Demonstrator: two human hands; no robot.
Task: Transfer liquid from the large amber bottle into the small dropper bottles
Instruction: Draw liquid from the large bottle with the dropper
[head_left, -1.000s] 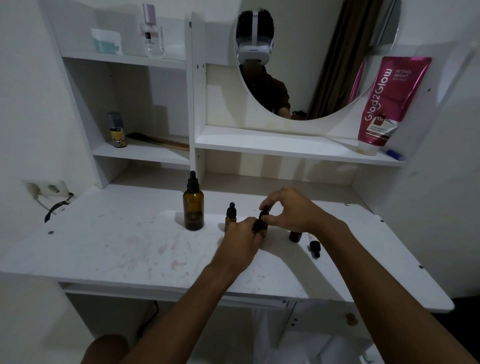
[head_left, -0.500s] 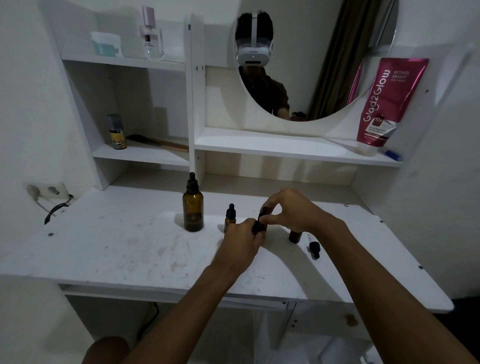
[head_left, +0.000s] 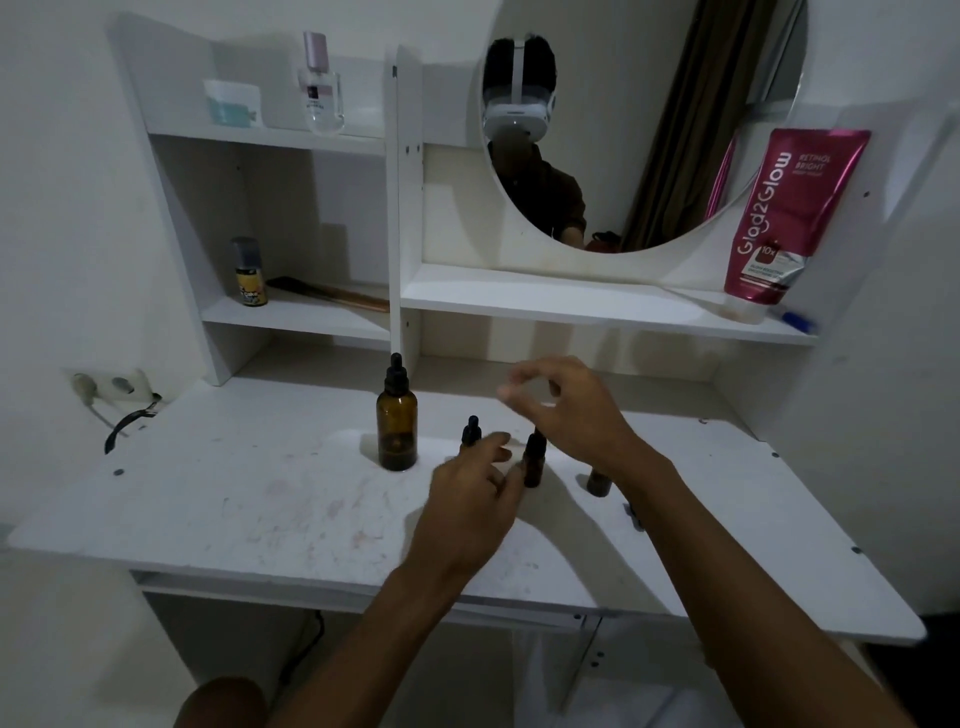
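Going by how things sit, I'd say no liquid is moving right now. The large amber bottle (head_left: 397, 431) stands upright on the white desk (head_left: 234, 493) with its black dropper top screwed on, off to the left of the little ones and with neither hand on it. The glass is too dark for me to read a level. Just right of it there's a small dropper bottle (head_left: 471, 432) with its cap on, then a middle small bottle (head_left: 534, 461) that also looks capped, then a third small bottle (head_left: 598, 480) whose top is hidden behind the right wrist, so no idea if that one's closed. Can't see how full any of them are either. The left hand (head_left: 475, 501) is relaxed, fingers loosely stretched toward the middle bottle, and it's too blurry to tell if a fingertip touches it. The right hand (head_left: 566, 410) hovers above that same bottle, thumb and fingers loosely curved with nothing visible between them. My guess: at least one small bottle is closed up, and the big one needs uncapping before anything more gets filled. Further out there's a shelf (head_left: 571, 301) with a pink tube (head_left: 789, 223) leaning beside a round mirror (head_left: 649, 130).
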